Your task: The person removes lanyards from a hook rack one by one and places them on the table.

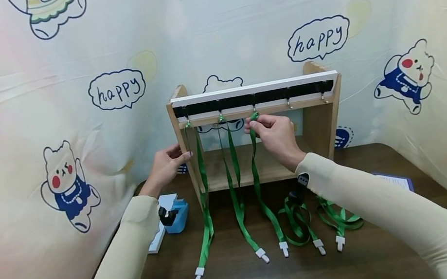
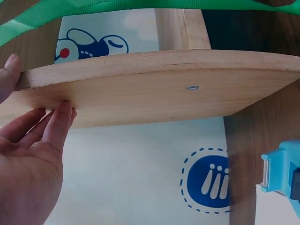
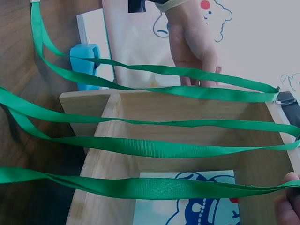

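A wooden rack [image 1: 323,127] stands on the table with a white and black strip of metal hooks [image 1: 289,103] along its top. My left hand [image 1: 166,166] holds the rack's left side panel [image 2: 140,93], thumb at the front edge and fingers against the outer face. At the middle hook, my right hand [image 1: 278,135] pinches the top of a green lanyard [image 1: 255,173] whose white clip reaches down to the table. Two more green lanyards, one on the leftmost hook [image 1: 201,163] and one on the second hook [image 1: 234,157], hang down to the left of it.
Two coiled green lanyards, one nearer [image 1: 313,235] and one further right [image 1: 341,226], lie on the table below my right forearm. A blue tape dispenser [image 1: 177,216] and a white box [image 1: 157,239] are left of the rack. A blue-edged board [image 1: 394,178] lies at the right.
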`<state>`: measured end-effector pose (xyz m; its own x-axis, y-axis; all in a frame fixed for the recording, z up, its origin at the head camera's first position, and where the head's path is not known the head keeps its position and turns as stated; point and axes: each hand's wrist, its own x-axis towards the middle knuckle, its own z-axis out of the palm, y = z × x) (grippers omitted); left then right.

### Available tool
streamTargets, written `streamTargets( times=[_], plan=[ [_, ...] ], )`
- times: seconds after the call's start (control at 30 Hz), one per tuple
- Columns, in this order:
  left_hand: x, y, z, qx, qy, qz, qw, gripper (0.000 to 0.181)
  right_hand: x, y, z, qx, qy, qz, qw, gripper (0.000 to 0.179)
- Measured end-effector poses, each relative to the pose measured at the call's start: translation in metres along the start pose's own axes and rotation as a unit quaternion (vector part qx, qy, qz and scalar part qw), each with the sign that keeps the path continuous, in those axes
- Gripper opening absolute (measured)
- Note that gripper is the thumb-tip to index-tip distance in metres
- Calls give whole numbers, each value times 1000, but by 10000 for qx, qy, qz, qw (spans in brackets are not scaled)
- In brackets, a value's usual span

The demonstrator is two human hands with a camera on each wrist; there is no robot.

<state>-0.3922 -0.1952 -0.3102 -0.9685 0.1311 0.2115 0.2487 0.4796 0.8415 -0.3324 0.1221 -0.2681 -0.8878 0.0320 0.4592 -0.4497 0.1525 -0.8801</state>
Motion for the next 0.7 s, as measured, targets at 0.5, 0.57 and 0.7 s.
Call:
streamTargets(
  times=[0.5,0.57,0.7],
  plan=[
    [1,-1,1,-29,-8,0,10000,64,-15,13,-4,398,-358,18,9986,26],
    [1,-1,1,-35,-14,-13,10000,64,-18,14,-5,571,-422,41,9975,27],
    [1,0,0,-22,0,-20,10000,64,-26,14,-11,940,-565,129,9939,28]
  ],
)
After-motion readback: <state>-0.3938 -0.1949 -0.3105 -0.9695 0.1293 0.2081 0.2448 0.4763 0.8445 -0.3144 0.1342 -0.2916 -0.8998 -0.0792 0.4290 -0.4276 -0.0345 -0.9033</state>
